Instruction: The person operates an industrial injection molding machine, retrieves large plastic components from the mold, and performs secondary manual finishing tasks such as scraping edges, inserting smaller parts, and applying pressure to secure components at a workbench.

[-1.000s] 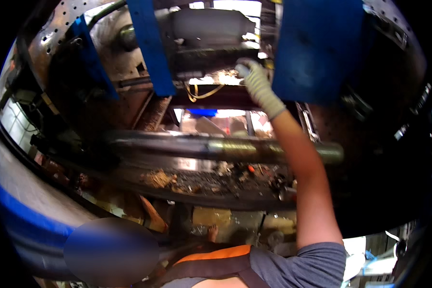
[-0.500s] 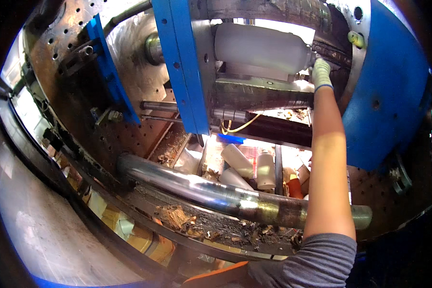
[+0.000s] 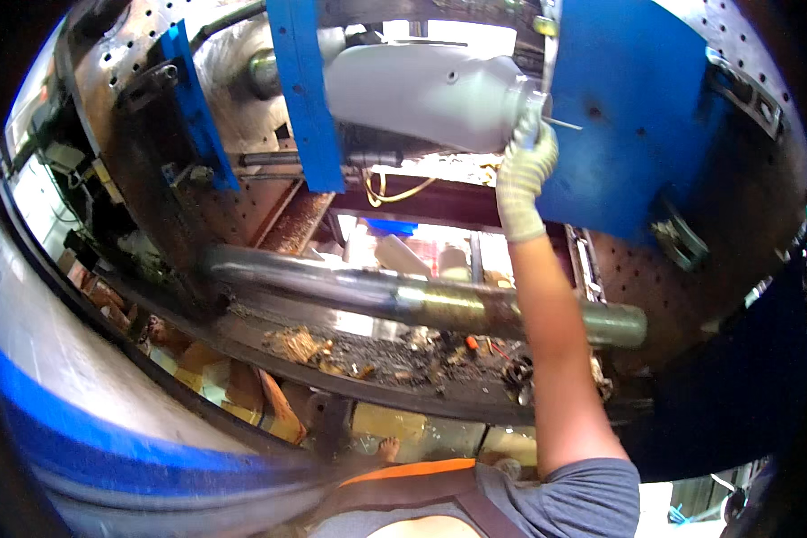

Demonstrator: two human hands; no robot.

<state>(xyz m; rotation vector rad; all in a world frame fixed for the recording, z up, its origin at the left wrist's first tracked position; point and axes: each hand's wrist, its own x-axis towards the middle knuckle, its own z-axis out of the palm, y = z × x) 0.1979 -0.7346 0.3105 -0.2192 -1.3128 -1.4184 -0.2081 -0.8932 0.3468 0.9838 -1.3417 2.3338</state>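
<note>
My right hand (image 3: 527, 175), in a pale striped knit glove, reaches into a large machine. Its fingers are closed around the neck of a big whitish plastic bottle (image 3: 421, 88). The bottle lies on its side, its neck toward the right and its body reaching left to an upright blue plate (image 3: 307, 99). A thin pale strip (image 3: 565, 125) sticks out to the right beside the neck. Just right of my hand stands a broad blue panel (image 3: 614, 117). My left hand is out of view.
A thick steel bar (image 3: 332, 280) crosses below my forearm. Behind it lie several pale bottles (image 3: 402, 255). Scraps and dirt (image 3: 300, 345) cover the ledge in front. A yellowish hose (image 3: 394, 195) hangs under the bottle. A perforated metal plate (image 3: 242, 211) stands at left.
My right hand and the bottle have come nearer, with the bottle's neck now clear of the dark machine parts behind it. The view has shifted too.
</note>
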